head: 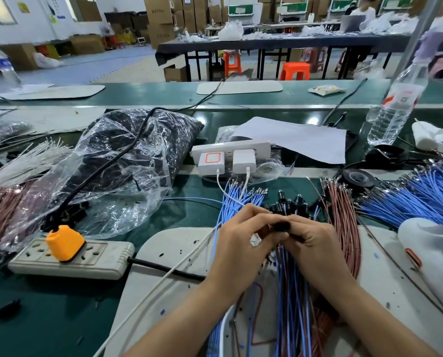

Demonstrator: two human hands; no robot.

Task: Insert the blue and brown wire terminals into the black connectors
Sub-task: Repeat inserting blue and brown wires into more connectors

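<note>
Black connector [282, 226], mostly hidden in right hand [315, 243]

Blue wires [421, 199], brown wires [344, 228], blk connectors [290, 204], orange plug [64, 242], green tbl [48, 305].

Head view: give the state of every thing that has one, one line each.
right hand, gripping the black connector
left hand, fingers curled at that connector; its pinch is hidden
orange plug, plugged into the grey power strip
white chargers, plugged in, cables attached
water bottle, standing, part full
tape roll, lying flat
</note>
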